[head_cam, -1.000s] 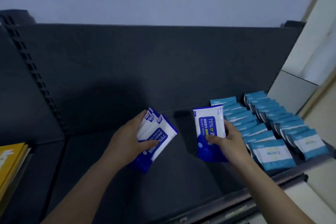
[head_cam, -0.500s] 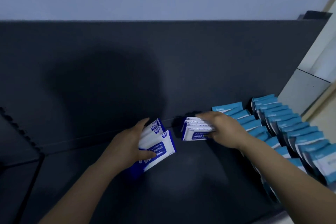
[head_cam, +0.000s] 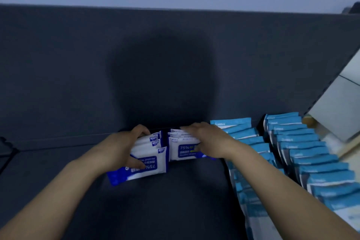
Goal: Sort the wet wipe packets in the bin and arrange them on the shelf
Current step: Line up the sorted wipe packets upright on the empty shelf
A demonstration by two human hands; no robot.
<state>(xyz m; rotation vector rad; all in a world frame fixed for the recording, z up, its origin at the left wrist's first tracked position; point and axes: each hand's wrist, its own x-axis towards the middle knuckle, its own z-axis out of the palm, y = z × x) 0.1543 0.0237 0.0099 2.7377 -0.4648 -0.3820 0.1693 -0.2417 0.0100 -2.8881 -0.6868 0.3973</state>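
My left hand [head_cam: 120,147] grips a fanned stack of dark blue and white 75% alcohol wipe packets [head_cam: 151,163], thumb on the front one, low over the dark shelf board [head_cam: 175,200]. Just to its right, my right hand [head_cam: 206,140] rests on top of a second short row of the same dark blue packets [head_cam: 182,151] set against the shelf's back panel, fingers lying over their upper edges. Two long rows of light blue wipe packets [head_cam: 303,154] fill the shelf's right side. The bin is out of view.
A dark back panel [head_cam: 78,68] rises behind the shelf. A pale wall or cabinet side [head_cam: 339,107] bounds the right end. The shelf left of my left hand shows bare board.
My right hand laid its packet down at the shelf's back and now rests over that row. My left hand moved right and back, bringing its stack beside that row.
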